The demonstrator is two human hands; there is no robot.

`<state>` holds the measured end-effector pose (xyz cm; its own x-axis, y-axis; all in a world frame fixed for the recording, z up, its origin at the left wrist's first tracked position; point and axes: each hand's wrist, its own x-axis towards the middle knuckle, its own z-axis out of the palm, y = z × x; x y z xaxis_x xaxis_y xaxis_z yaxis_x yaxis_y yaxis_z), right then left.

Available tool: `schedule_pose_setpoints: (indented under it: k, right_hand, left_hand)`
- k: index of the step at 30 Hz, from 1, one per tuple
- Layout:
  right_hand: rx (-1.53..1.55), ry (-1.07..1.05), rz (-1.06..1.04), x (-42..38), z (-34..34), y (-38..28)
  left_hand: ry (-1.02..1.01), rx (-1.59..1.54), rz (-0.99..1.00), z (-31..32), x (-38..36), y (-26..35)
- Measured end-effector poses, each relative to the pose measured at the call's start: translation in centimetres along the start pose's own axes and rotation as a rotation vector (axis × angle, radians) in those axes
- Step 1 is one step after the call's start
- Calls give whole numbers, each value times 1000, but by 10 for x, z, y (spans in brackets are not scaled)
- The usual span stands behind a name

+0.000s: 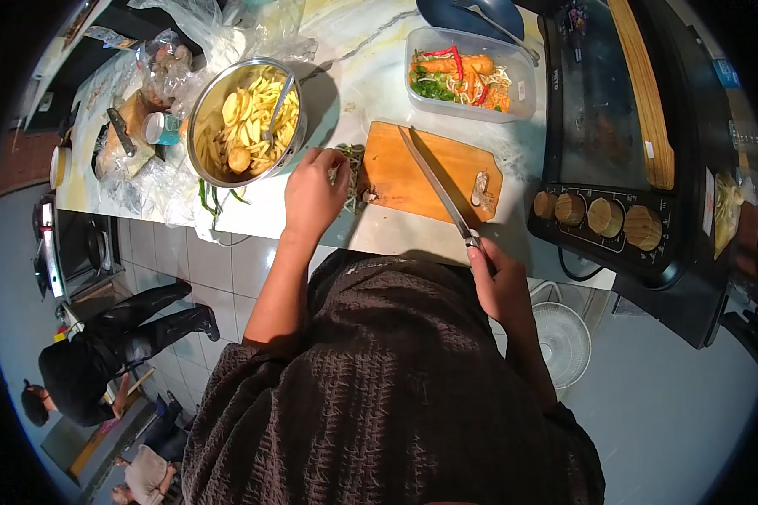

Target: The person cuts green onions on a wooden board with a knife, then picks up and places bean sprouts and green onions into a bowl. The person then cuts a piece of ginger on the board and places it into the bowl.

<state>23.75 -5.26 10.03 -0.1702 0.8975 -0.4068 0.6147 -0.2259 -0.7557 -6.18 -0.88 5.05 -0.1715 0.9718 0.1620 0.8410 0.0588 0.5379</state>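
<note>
My right hand [495,278] is closed round the handle of a knife [436,183], its long blade slanting up and left across a wooden cutting board [387,164]. Small pale brownish scraps [481,190] lie at the board's right side. By the board's left edge, my left hand [316,192] has its fingers curled in beside a heap of dark green cut pieces [352,172]; what they pinch, if anything, is hidden. Left of that hand stands a steel bowl [195,126] of cut yellow potato pieces [261,109], with a metal utensil [280,101] leaning in it.
A clear plastic container [522,97] holds bean sprouts, carrots, red chillies and greens. Behind it is a dark blue plate [446,13] with a fork. An oven [606,109] with wooden knobs borders the right. Plastic bags [160,76] and a cup [162,128] crowd the left. Other people are lower left.
</note>
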Motion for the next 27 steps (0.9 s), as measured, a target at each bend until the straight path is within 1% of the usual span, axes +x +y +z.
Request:
schedule_pose_setpoints:
  k: [2, 3, 5, 7, 9, 10, 12, 13, 15, 16, 17, 19, 21, 23, 25, 27]
  right_hand:
    - [-2, 23, -32, 1, -1, 1]
    - [-9, 19, -7, 2, -3, -1]
    - [-15, 17, 18, 3, -5, -2]
    - [-15, 20, 71, 4, -7, 0]
    - [-15, 22, 66, 6, -9, -1]
    - [-18, 19, 62, 7, -10, -1]
    - [-5, 19, 77, 8, -10, -4]
    - [3, 16, 91, 8, -10, -5]
    - [-4, 13, 88, 8, -10, -5]
    - [-14, 9, 84, 8, -10, -4]
    - [-11, 9, 91, 7, -9, -3]
    - [-17, 9, 99, 4, -7, -1]
    - [-18, 19, 79, 2, -5, 3]
    - [-21, 29, 57, -1, -2, 8]
    - [6, 44, 1, -3, 2, 14]
    - [10, 67, -10, -5, 3, 11]
  left_hand:
    - [-44, -109, -88, -10, 4, 6]
    - [-41, -108, -86, -14, 6, 9]
    - [-55, -119, -143, -21, 9, 14]
    - [-51, -136, -139, -20, 13, 16]
    - [-97, -351, -288, -20, 18, 22]
    - [-97, -349, -282, -15, 19, 21]
    - [-125, -552, -299, 2, 22, 17]
    - [-126, -550, -297, 7, 24, 22]
    - [-216, -633, -437, 19, 27, 33]
    - [-204, -657, -431, 28, 27, 35]
    - [-211, -655, -431, 35, 25, 37]
    - [-274, -657, -494, 47, 23, 45]
    - [-271, -649, -478, 57, 21, 52]
    - [-210, -610, -472, 69, 19, 52]
    - [-220, -627, -492, 76, 18, 51]
    - [-229, -644, -511, 79, 18, 51]
